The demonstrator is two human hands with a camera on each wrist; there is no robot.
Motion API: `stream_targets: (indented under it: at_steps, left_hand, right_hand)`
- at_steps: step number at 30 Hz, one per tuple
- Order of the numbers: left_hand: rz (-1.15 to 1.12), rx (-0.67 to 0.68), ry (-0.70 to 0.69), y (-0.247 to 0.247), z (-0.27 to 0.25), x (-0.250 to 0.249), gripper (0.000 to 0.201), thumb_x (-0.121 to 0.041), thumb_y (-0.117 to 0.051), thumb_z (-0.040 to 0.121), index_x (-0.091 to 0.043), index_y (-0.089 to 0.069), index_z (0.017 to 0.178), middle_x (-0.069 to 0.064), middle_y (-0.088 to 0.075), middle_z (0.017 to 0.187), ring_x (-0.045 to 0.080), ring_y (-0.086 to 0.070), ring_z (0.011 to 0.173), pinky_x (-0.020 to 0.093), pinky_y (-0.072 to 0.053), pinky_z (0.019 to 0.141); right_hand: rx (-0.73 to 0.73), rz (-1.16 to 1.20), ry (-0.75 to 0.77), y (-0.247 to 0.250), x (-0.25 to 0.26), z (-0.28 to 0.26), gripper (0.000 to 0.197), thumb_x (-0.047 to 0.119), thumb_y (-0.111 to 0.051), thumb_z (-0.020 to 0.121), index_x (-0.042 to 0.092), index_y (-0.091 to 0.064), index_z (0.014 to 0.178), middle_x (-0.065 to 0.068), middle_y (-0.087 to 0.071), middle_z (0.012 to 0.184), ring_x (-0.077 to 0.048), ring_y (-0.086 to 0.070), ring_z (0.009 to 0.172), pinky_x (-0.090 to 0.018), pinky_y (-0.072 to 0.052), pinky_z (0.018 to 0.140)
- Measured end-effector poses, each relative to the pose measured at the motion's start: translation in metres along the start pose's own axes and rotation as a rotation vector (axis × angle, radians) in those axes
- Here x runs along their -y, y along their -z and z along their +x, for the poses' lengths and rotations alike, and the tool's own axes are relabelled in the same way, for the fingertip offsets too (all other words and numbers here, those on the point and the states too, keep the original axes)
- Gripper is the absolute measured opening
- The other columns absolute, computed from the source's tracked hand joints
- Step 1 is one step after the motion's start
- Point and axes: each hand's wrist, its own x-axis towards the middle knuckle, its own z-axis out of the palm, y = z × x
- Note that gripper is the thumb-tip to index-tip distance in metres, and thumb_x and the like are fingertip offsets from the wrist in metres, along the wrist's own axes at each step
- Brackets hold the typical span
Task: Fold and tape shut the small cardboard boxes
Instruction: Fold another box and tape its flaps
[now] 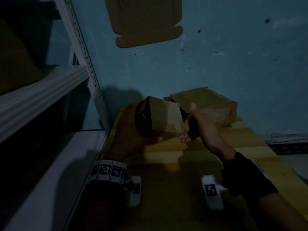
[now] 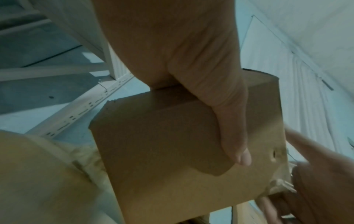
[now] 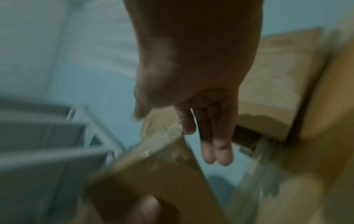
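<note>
1. Blue wall point(image 1: 216, 72) is standing dim behind a yellow-brown cardboard surface point(image 1: 166, 189), with a white metal rack point(image 1: 50, 90) running along the left.
2. Held above that surface, a small box point(image 1: 160, 117) is tilting in both hands, one end still open and dark toward the left.
3. Left hand point(image 1: 131, 130) is gripping the box from the left and below; in the left wrist view its thumb point(image 2: 229, 121) is lying curled across the brown side of the box point(image 2: 162, 151).
4. Right hand point(image 1: 200, 124) is meeting the box's right lower corner, thumb raised, fingertips point(image 1: 183, 137) closing on what looks like a strip of clear tape point(image 1: 176, 127) at the edge.
5. In the right wrist view, blurred, the right hand point(image 3: 191, 75) is showing long fingers point(image 3: 216, 144) side by side, touching glossy tape point(image 3: 162, 133) that is running onto the box point(image 3: 153, 181); whether they are pinching it cannot be told from here.
6. Behind the hands, a second, larger box point(image 1: 208, 105) is lying closed on the surface against the wall.
7. Higher up, a flat cardboard sheet point(image 1: 145, 20) is resting against the wall.
8. Both wrists are wearing dark bands with white camera units point(image 1: 211, 190) bearing black-and-white markers.
</note>
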Motion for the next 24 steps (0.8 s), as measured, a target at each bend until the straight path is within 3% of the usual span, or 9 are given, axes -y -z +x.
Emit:
stream_targets:
  at_steps: [4,9,13,17,20,22,24]
  left_hand:
    - [0.013,0.017,-0.011,-0.005,0.000,-0.004,0.120,-0.042,-0.099,0.042,-0.028,-0.038,0.144,-0.012,-0.048,0.142,0.004,-0.045,0.129,0.015,-0.039,0.099]
    - [0.011,0.017,0.003,-0.002,0.001,-0.004,0.120,-0.041,-0.099,0.043,-0.024,-0.039,0.145,-0.010,-0.048,0.143,0.007,-0.045,0.131,0.033,-0.045,0.104]
    - [-0.027,0.031,0.022,-0.001,0.000,-0.006,0.121,-0.045,-0.099,0.042,-0.025,-0.039,0.145,-0.009,-0.049,0.144,0.008,-0.046,0.132,0.042,-0.046,0.106]
    - [-0.094,0.032,0.046,0.001,-0.002,-0.009,0.125,-0.053,-0.094,0.039,-0.025,-0.038,0.147,-0.012,-0.051,0.142,0.004,-0.048,0.130,0.031,-0.047,0.104]
    - [-0.097,0.058,0.038,0.004,-0.001,-0.010,0.128,-0.054,-0.095,0.034,-0.025,-0.039,0.145,-0.017,-0.051,0.137,-0.003,-0.047,0.125,0.016,-0.042,0.099]
    - [-0.101,0.087,0.027,0.007,0.001,-0.009,0.126,-0.056,-0.094,0.032,-0.031,-0.040,0.142,-0.031,-0.049,0.130,-0.011,-0.048,0.119,0.007,-0.040,0.094]
    - [-0.112,0.116,0.026,0.011,0.003,-0.007,0.121,-0.056,-0.094,0.031,-0.041,-0.040,0.139,-0.039,-0.049,0.126,-0.017,-0.047,0.119,0.008,-0.041,0.094]
  right_hand:
    - [0.044,-0.346,0.086,-0.001,-0.009,0.002,0.065,0.066,-0.050,0.095,0.008,-0.069,0.075,-0.012,-0.069,0.064,-0.030,-0.064,0.054,-0.035,-0.053,0.059]
    - [-0.010,-0.449,0.179,-0.001,-0.007,0.005,0.056,0.043,-0.042,0.105,0.008,-0.065,0.068,-0.001,-0.065,0.051,-0.011,-0.060,0.042,-0.016,-0.046,0.051]
    - [0.008,-0.513,0.213,0.001,-0.005,0.004,0.050,0.034,-0.037,0.109,0.017,-0.063,0.069,0.006,-0.063,0.049,-0.004,-0.062,0.045,-0.014,-0.048,0.052]
    - [-0.015,-0.458,0.262,-0.001,-0.007,0.003,0.048,0.030,-0.038,0.110,0.009,-0.063,0.075,-0.008,-0.071,0.060,-0.008,-0.071,0.053,-0.030,-0.056,0.053]
    - [0.003,-0.340,0.270,-0.002,-0.008,-0.001,0.049,0.025,-0.040,0.110,0.015,-0.056,0.065,-0.013,-0.071,0.062,-0.012,-0.074,0.058,-0.021,-0.048,0.044]
    - [0.037,-0.255,0.203,-0.002,-0.007,-0.005,0.048,0.025,-0.040,0.109,0.013,-0.058,0.067,-0.011,-0.073,0.068,-0.017,-0.076,0.065,-0.019,-0.050,0.047]
    - [0.081,-0.170,0.113,-0.002,-0.004,-0.009,0.047,0.026,-0.039,0.109,0.008,-0.061,0.072,-0.012,-0.075,0.072,-0.022,-0.078,0.072,-0.024,-0.058,0.056]
